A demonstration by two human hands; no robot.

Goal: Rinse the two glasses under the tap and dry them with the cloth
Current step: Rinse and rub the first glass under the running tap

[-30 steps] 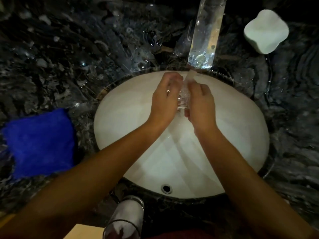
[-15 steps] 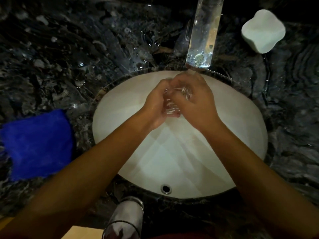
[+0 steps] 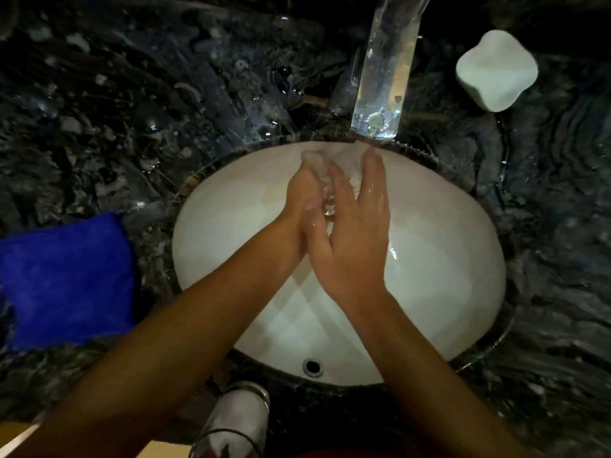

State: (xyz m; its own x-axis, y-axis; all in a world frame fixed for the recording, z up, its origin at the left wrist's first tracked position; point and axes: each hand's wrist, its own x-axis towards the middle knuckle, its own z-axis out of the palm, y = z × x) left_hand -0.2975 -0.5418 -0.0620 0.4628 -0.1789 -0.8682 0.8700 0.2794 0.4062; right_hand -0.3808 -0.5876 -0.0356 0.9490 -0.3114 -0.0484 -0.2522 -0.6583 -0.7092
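At the far left we see a blue cloth (image 3: 66, 279) lying flat on the dark marble tabletop (image 3: 132, 110), just beside the white sink (image 3: 446, 276). A second glass (image 3: 234, 421) sits at the near edge. Over the basin, the grip of our left hand (image 3: 302, 209) wraps round a clear glass (image 3: 328, 197), just below the tap (image 3: 383, 77). Our right hand (image 3: 357, 239) lays straight, spread fingers over the clear glass. A white block (image 3: 496, 69) rests right of the tap.

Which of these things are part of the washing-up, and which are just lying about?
In use: glass between left hand and right hand, tap, sink, blue cloth, probable second glass.
Lying about: white lobed object by the tap.
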